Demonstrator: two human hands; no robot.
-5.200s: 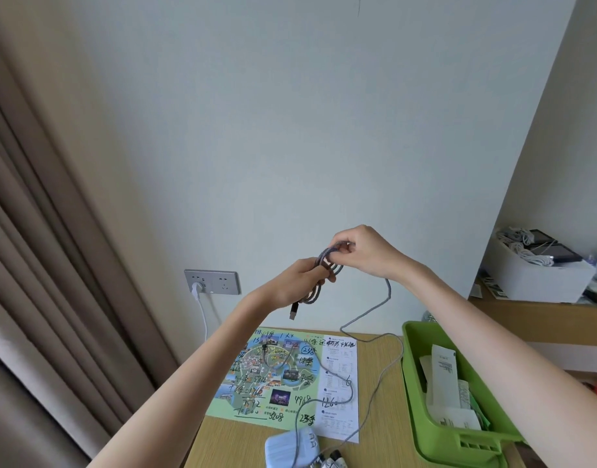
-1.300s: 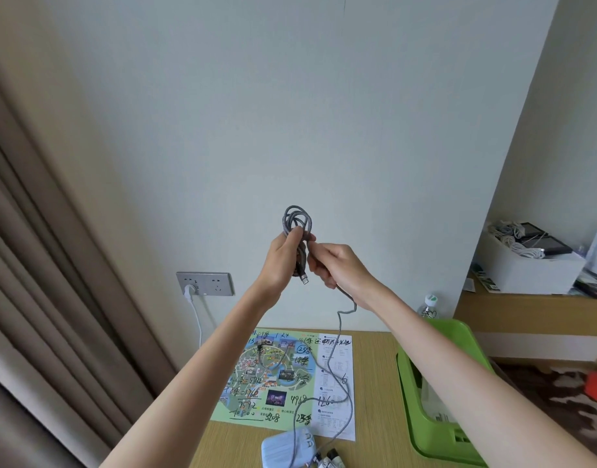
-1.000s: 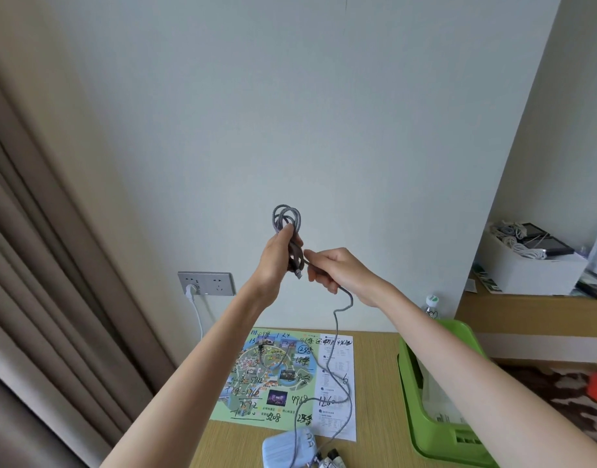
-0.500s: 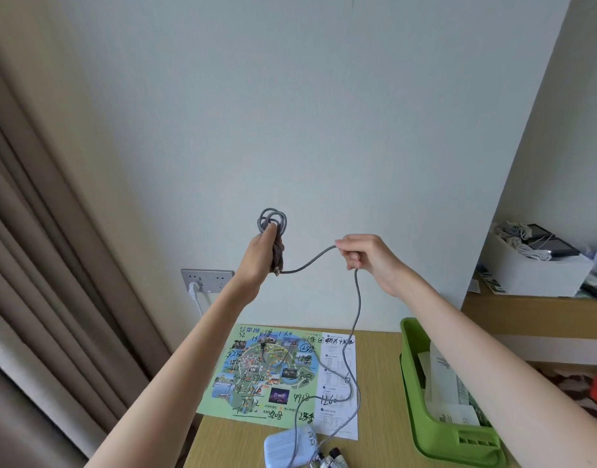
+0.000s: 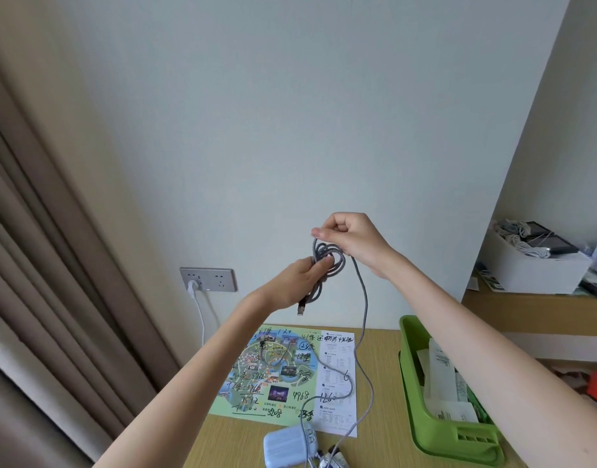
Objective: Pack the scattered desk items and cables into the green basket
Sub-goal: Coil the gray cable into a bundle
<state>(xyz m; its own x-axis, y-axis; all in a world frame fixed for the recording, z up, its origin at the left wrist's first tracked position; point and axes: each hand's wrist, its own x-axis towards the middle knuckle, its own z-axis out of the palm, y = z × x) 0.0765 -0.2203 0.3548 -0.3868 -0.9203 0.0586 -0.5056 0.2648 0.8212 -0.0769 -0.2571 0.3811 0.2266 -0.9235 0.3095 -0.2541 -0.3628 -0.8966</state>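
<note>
A grey braided cable (image 5: 364,298) is held up in front of the wall. My left hand (image 5: 299,282) grips its coiled loops, and a dark plug end dangles below the fist. Just above, my right hand (image 5: 349,236) pinches a strand over the coil. The loose rest of the cable hangs down to the wooden desk (image 5: 378,447). The green basket (image 5: 425,423) stands at the desk's right side and holds papers and white packets. A pale blue charger block (image 5: 288,449) lies at the desk's near edge.
A colourful map sheet (image 5: 283,373) with handwriting lies flat on the desk, a thin dark cord across it. A wall socket (image 5: 208,279) has a white plug in it. Beige curtains hang left. A white box (image 5: 533,265) of cables sits on the right shelf.
My right hand has swung back from the right to just above the coil, laying another loop onto it. My left hand has lowered slightly, still gripping the coil.
</note>
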